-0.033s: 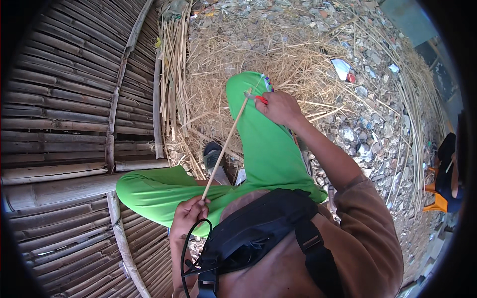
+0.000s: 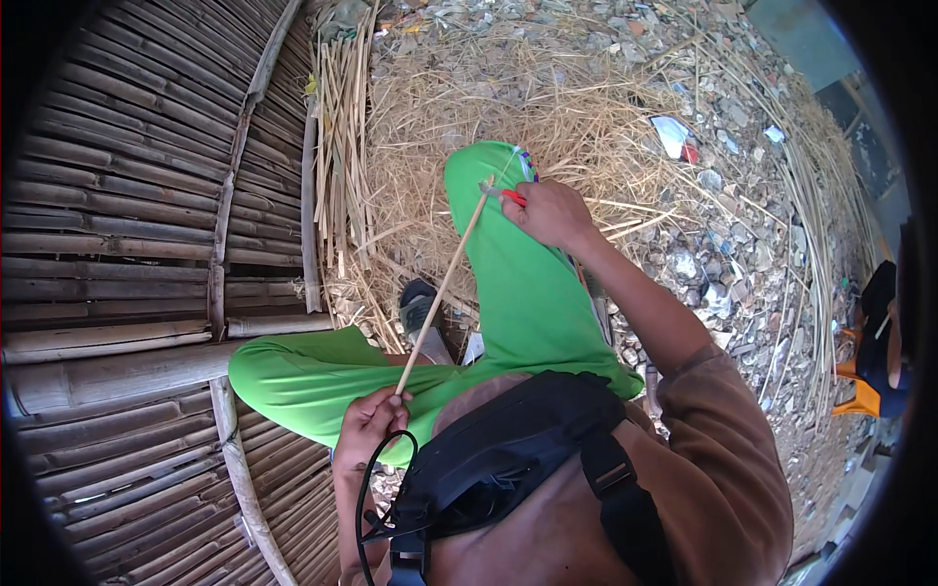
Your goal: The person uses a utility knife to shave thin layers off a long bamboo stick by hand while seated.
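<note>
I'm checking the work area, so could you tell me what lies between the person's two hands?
In the head view, a thin bamboo stick spans from left hand to right hand, crossing the green trouser leg.

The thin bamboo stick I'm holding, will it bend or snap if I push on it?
The bamboo stick looks straight between left hand and right hand, so probably fairly stiff. It is very thin, so likely light, springy, and may snap under hard pushing.

Bamboo strip (image 2: 442,293) pale, matt, smooth; trousers (image 2: 528,293) green cloth; platform (image 2: 127,225) weathered bamboo.
</note>
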Motion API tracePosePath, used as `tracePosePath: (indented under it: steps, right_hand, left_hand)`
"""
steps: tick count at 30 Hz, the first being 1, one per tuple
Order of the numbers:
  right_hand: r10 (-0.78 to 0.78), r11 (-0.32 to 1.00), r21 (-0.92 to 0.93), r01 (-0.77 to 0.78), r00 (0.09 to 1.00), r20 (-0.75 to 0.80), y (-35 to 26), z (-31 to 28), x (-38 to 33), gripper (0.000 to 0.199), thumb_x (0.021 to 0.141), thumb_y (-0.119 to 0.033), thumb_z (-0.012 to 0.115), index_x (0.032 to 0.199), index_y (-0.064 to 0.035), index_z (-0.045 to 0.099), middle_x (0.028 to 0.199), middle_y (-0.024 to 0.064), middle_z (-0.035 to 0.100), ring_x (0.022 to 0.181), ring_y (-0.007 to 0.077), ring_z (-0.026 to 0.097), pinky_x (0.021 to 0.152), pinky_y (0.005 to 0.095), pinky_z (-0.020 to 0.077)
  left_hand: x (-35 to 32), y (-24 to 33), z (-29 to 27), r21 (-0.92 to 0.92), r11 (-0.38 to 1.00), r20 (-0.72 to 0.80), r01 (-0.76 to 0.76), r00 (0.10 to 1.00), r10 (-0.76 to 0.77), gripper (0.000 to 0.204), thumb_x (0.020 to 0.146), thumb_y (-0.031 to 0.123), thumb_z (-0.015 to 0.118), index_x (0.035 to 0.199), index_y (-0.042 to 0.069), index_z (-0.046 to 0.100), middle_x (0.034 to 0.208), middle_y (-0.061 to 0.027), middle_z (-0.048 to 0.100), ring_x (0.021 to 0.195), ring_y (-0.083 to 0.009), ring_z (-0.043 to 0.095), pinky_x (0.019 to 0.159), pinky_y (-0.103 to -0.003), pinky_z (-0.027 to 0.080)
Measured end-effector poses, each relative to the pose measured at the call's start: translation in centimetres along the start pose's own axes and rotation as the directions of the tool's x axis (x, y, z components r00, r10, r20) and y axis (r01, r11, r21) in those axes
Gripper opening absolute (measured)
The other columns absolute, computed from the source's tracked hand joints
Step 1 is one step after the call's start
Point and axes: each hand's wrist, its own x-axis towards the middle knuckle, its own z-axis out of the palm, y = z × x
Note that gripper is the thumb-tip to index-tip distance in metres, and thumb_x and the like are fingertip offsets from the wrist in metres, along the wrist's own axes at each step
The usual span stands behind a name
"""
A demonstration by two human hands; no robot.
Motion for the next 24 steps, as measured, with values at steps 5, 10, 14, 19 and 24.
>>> tracePosePath:
  steps: [5, 10, 14, 19, 24]
  right_hand:
    - [0.066, 0.997, 0.055, -0.063, 0.996, -0.053, 1.5, -0.3, 0.7, 0.054, 0.098, -0.052, 0.046, 0.091, -0.0048, 0.071, 0.086, 0.0227, 0.071, 0.084, 0.0411, 0.070, 0.079, 0.0524, 0.0555]
    - [0.209, 0.944, 0.296, -0.148, 0.960, -0.188, 4.9, -1.1, 2.1, 0.057, 0.097, -0.058, 0.051, 0.101, -0.0045, 0.070, 0.093, 0.0233, 0.073, 0.085, 0.0411, 0.071, 0.077, 0.0513, 0.0565]
    - [0.021, 0.998, 0.068, -0.007, 0.979, -0.201, -1.0, -1.3, 1.9, 0.059, 0.090, -0.053, 0.064, 0.124, -0.0040, 0.060, 0.098, 0.0221, 0.074, 0.087, 0.0414, 0.073, 0.077, 0.0528, 0.0572]
    - [0.252, 0.968, 0.069, -0.243, 0.918, -0.307, 5.3, -3.3, 13.7, 0.042, 0.090, -0.037, 0.066, 0.114, -0.0033, 0.066, 0.099, 0.0229, 0.073, 0.093, 0.0396, 0.072, 0.081, 0.0487, 0.0572]
    - [0.042, 0.796, 0.574, 0.193, 0.928, -0.370, 1.7, -6.6, 14.3, 0.041, 0.097, -0.042, 0.064, 0.108, -0.0033, 0.067, 0.089, 0.0147, 0.072, 0.076, 0.0228, 0.069, 0.071, 0.0384, 0.0536]
  left_hand:
    - [-1.6, -0.5, -1.4, -0.049, 0.999, -0.008, -0.007, 1.000, 0.007, 0.027, 0.109, 0.017, 0.051, 0.115, -0.005, 0.065, 0.065, -0.0011, 0.053, 0.049, -0.0066, 0.044, 0.046, -0.022, 0.035]
    - [-1.2, -0.4, -1.5, -0.196, 0.973, -0.010, -0.123, 0.992, 0.124, 0.033, 0.108, 0.020, 0.048, 0.110, -0.007, 0.065, 0.061, -0.0075, 0.056, 0.044, -0.0083, 0.042, 0.041, -0.023, 0.030]
    - [1.6, 0.6, 0.7, -0.342, 0.928, -0.005, -0.148, 0.988, 0.155, 0.034, 0.105, 0.020, 0.046, 0.111, -0.007, 0.065, 0.064, -0.0107, 0.059, 0.039, -0.0097, 0.038, 0.037, -0.024, 0.027]
    - [5.5, 3.6, 4.2, -0.590, 0.797, 0.117, -0.127, 0.964, 0.240, 0.034, 0.102, 0.023, 0.049, 0.118, -0.006, 0.059, 0.055, -0.0073, 0.049, 0.031, -0.0100, 0.033, 0.028, -0.024, 0.028]
    - [8.4, 3.3, 5.5, -0.683, 0.728, 0.243, -0.058, 0.922, 0.302, 0.031, 0.106, 0.024, 0.046, 0.121, -0.002, 0.055, 0.061, -0.0064, 0.050, 0.031, -0.0085, 0.035, 0.027, -0.024, 0.031]
